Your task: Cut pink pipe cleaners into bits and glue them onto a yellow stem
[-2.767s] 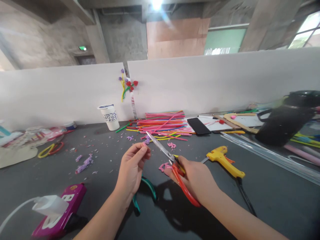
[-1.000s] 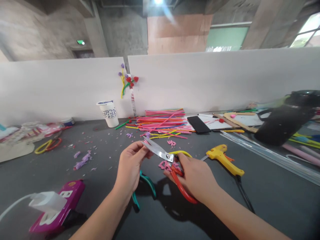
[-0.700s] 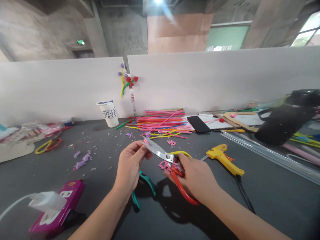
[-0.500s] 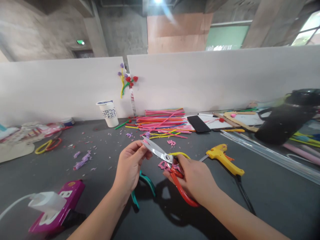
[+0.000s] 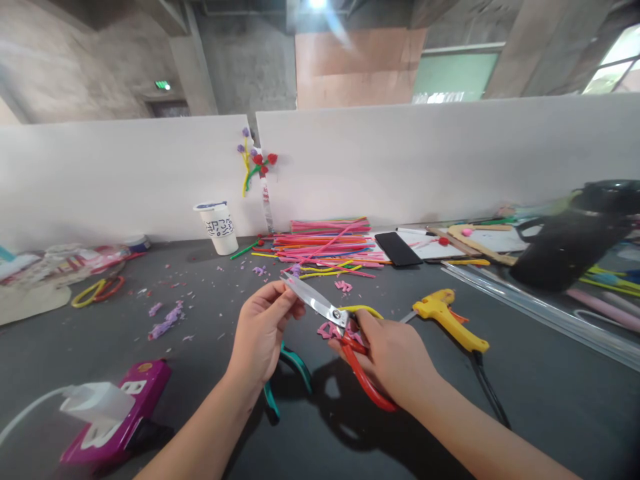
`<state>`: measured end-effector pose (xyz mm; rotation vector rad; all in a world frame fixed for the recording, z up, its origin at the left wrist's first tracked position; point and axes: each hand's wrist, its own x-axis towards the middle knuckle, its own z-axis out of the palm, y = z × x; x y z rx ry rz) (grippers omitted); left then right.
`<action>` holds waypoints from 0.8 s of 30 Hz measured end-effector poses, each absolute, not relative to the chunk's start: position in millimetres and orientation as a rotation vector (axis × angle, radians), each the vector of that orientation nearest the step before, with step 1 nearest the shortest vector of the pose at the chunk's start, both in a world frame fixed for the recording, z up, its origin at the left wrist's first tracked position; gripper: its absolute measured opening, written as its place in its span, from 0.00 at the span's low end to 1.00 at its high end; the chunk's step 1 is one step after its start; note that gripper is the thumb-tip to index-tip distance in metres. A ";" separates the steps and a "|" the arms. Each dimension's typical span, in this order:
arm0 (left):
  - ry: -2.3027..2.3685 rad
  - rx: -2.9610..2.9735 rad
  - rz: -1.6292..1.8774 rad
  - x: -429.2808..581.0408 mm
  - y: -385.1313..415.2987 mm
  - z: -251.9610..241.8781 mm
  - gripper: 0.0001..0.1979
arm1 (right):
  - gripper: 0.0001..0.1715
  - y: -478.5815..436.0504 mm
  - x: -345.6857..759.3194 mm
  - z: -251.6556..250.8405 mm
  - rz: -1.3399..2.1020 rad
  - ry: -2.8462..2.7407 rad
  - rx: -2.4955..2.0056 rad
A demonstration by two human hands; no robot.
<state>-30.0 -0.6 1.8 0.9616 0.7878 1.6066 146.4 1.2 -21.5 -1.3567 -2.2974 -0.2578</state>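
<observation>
At dial centre, head view: holds red-handled scissors (image 5: 337, 314), fingers of right hand (image 5: 393, 353) wrapped about the handles at 4 o'clock, blades nearly together. At 9: with left hand (image 5: 263, 327), thumb to fingertips, pinches what looks like a small pink piece (image 5: 288, 282), mostly hidden at the blade tips. Also: pink scraps (image 5: 326, 331), 7; coloured stems (image 5: 325, 246), 12; yellow glue gun (image 5: 453, 323), 3. Step, seemingly: fine trimming. Calls next for steady pinch, fingertips clear.

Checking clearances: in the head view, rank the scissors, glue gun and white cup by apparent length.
1. Scissors
2. Glue gun
3. White cup
Scissors look nearest the camera; true sizes may differ.
</observation>
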 end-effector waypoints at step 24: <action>0.837 0.992 1.530 -31.6 4.0 1.0 0.04 | 0.21 1.8 143.8 -11.2 0.063 -2.166 -1.488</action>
